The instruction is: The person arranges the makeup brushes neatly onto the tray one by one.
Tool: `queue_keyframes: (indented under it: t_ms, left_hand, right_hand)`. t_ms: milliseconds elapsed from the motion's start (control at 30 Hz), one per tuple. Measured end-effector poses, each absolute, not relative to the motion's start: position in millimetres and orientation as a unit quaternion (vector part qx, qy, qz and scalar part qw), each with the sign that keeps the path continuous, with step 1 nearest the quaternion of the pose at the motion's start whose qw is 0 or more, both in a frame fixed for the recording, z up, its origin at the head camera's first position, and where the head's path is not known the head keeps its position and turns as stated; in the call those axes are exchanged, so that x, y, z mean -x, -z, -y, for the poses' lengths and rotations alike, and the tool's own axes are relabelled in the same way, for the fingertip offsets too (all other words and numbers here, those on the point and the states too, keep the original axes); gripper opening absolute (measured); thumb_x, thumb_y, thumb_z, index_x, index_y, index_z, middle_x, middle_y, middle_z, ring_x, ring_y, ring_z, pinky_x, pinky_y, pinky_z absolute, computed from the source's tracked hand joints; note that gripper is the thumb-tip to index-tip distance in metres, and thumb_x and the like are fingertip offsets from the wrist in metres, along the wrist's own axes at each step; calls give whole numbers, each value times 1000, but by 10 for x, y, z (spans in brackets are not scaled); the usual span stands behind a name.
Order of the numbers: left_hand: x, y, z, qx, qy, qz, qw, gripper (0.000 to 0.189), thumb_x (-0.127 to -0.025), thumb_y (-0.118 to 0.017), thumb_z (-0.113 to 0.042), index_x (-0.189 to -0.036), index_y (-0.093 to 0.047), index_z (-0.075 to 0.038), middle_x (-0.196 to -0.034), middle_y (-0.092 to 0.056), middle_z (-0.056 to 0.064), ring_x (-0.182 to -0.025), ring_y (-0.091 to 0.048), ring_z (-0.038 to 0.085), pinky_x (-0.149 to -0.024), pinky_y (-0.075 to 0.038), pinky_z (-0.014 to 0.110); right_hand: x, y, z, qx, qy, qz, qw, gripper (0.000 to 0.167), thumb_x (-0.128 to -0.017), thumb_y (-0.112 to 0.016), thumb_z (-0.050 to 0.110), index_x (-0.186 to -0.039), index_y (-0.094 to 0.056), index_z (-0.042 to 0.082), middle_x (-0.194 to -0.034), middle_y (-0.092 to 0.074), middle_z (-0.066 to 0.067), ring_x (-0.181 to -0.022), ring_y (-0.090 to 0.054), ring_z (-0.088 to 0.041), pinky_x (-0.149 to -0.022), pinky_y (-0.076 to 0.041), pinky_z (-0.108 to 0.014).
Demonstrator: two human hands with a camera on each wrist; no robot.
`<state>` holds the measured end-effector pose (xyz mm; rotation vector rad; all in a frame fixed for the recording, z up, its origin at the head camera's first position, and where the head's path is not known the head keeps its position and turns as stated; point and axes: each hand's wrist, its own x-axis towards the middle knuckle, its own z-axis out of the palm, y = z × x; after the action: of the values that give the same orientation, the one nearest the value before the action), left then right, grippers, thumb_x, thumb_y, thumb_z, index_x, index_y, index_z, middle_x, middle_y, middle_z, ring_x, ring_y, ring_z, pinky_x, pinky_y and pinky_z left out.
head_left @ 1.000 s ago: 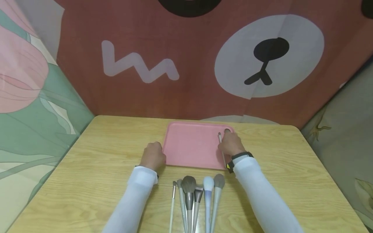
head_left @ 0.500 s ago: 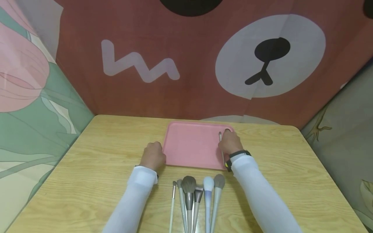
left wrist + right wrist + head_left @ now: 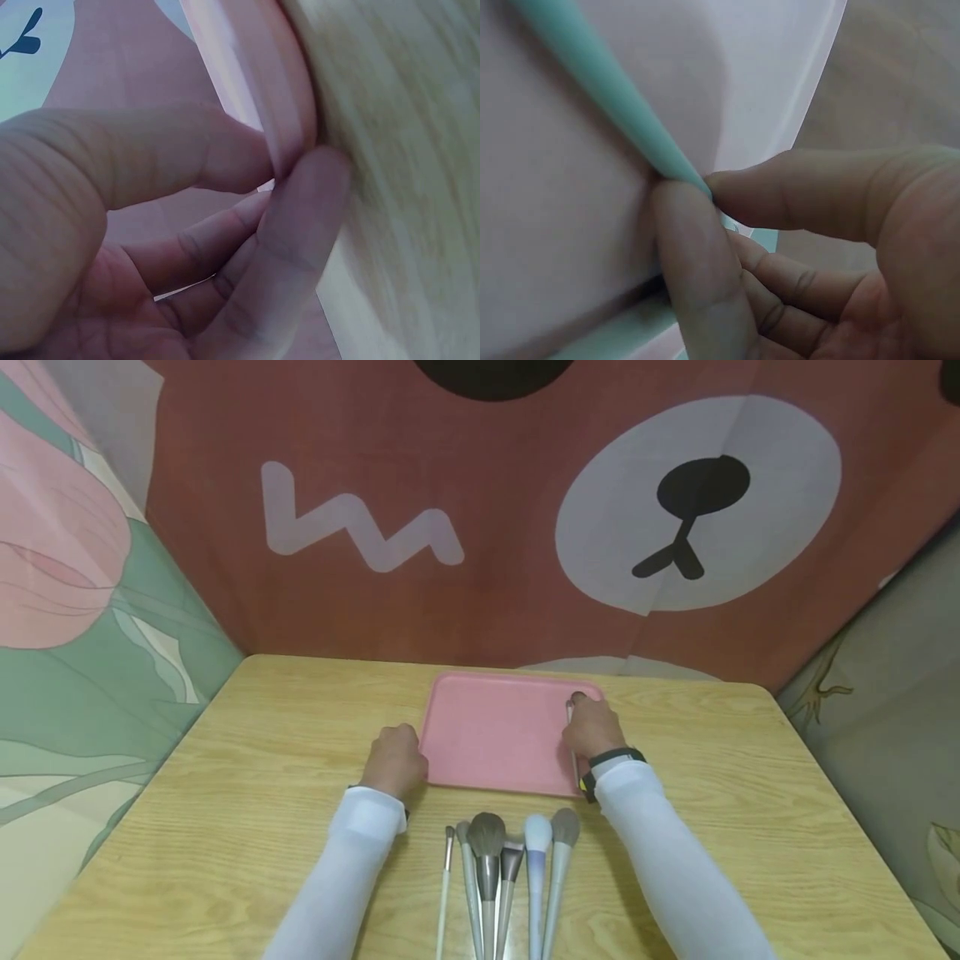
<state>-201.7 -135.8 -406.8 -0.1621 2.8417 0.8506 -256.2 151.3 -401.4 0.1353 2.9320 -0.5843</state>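
Laying down a brush (image 3: pixel 622 101) seems the step in hand. The right grip (image 3: pixel 594 729) pinches its handle at the right of the tray (image 3: pixel 487 735), which sits near the middle of the far edge of the counter (image 3: pixel 300 710). A second brush (image 3: pixel 622 326) lies just beside; lowering the handle parallel to it and releasing gently should limit rolling. The left grip (image 3: pixel 392 764) pinches the tray's left rim, a hold worth keeping against sliding. Six brushes (image 3: pixel 487 835) lie toward the counter's near edge.
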Motion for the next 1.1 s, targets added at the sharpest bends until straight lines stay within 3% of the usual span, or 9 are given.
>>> queue_keyframes:
  t_ms: [533, 1100]
  left_hand:
    - [2021, 4085, 1371, 48, -279, -955, 85, 5, -82, -63, 5, -82, -67, 3, -78, -65, 16, -65, -61, 27, -52, -49, 32]
    - [2021, 4063, 1371, 50, -282, -954, 86, 5, -81, -64, 6, -83, -68, 4, -79, -65, 17, -66, -60, 28, -53, -50, 32]
  right_hand:
    - [2587, 4027, -1521, -55, 198, -975, 85, 44, -98, -58, 9, -139, -55, -6, -124, -66, -33, -97, -69, -43, -86, -59, -53]
    - [2569, 3998, -1511, -63, 199, -974, 85, 54, -92, -64, 6, -143, -53, -5, -129, -66, -31, -98, -67, -40, -83, -58, -48]
